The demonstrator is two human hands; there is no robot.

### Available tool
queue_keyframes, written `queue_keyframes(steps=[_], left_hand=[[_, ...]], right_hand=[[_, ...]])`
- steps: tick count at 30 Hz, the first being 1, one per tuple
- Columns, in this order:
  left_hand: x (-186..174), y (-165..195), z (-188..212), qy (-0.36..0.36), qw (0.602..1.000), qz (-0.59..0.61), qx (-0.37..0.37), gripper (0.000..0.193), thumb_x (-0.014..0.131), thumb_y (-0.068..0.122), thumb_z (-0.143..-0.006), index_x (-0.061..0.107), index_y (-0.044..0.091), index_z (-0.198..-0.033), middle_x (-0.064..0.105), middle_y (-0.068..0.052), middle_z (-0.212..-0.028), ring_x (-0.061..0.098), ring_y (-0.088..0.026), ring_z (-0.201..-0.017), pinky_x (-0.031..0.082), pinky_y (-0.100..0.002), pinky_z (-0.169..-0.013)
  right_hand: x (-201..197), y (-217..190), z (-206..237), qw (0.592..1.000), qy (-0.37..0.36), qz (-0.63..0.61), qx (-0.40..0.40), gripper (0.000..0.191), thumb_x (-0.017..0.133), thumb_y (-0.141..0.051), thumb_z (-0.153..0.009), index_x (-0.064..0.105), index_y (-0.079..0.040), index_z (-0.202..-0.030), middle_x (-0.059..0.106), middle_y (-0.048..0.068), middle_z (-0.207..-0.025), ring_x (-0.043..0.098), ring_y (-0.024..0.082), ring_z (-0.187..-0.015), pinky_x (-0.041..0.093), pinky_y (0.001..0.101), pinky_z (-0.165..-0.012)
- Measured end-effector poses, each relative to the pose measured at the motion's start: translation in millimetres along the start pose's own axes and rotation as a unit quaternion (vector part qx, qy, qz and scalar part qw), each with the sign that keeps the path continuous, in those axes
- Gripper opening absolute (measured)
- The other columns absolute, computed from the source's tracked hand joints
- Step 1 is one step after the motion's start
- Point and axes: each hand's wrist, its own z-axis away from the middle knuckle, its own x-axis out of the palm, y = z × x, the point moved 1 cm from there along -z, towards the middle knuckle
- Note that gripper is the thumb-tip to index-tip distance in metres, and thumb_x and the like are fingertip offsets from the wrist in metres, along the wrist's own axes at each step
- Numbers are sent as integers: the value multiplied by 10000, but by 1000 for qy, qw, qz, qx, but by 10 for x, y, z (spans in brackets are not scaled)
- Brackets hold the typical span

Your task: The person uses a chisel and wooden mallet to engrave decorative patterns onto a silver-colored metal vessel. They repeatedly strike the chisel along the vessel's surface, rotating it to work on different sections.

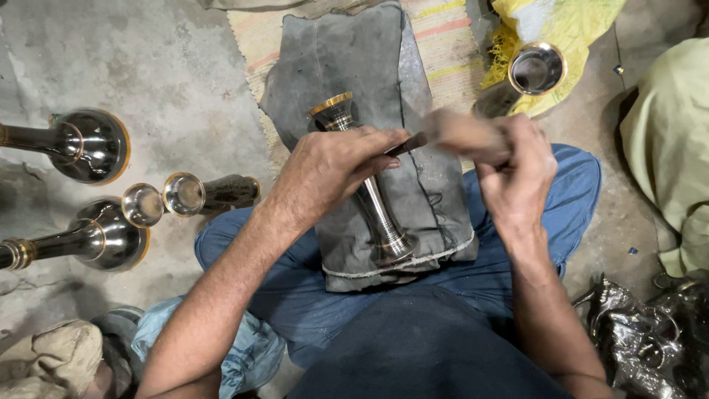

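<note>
Slim metal vase [373, 196] lying lengthwise on a grey cloth [354, 59] over the lap, left hand [332, 166] closed over its middle, right hand [517, 166] just beside it gripping a wooden-handled tool [458, 137], tip reaching under the left fingers, more metal vases [96, 236] on the floor [170, 81] at left

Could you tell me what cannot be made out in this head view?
- Middle of the metal vase: covered by the left hand.
- Tool in the right hand: blurred, its working tip hidden under the left fingers.
- Two large vessels, left: stems cut off by the frame edge.
</note>
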Motion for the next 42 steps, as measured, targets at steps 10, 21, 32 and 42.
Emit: queue_keyframes(steps=[10, 21, 32, 42], left_hand=[[-36, 91, 29, 9, 999, -47, 9, 346, 713, 292, -968, 678, 177, -1293, 746, -4, -916, 730, -170, -771, 617, -331, -684], [95, -54, 273, 103, 995, 11, -6, 331, 750, 216, -961, 700, 136, -1278, 786, -5, -1095, 784, -160, -925, 649, -309, -840], [253, 9, 490, 242, 959, 95, -116, 289, 780, 132, -953, 707, 64, -1224, 778, -89, -1157, 786, -202, -1027, 667, -321, -854], [560, -60, 667, 364, 905, 157, -154, 180, 721, 57, -1000, 714, 38, -1180, 773, -120, -1110, 800, -218, -982, 705, -293, -812]], right_hand=[[-24, 190, 75, 996, -74, -23, 44, 282, 647, 56, -844, 625, -23, -1114, 694, 108, -930, 728, 284, -859, 562, 402, -764], [-111, -203, -147, 993, -51, 62, -89, 403, 745, 33, -779, 579, 7, -1145, 639, 150, -985, 669, 318, -914, 531, 416, -785], [-190, -784, -660, 909, -175, 282, -252, 278, 799, -111, -964, 594, -51, -1141, 644, 116, -925, 664, 303, -855, 510, 445, -761], [-65, -1335, -921, 848, -180, 315, -386, 290, 804, -125, -905, 601, -71, -1104, 673, 86, -929, 684, 280, -898, 508, 445, -755]])
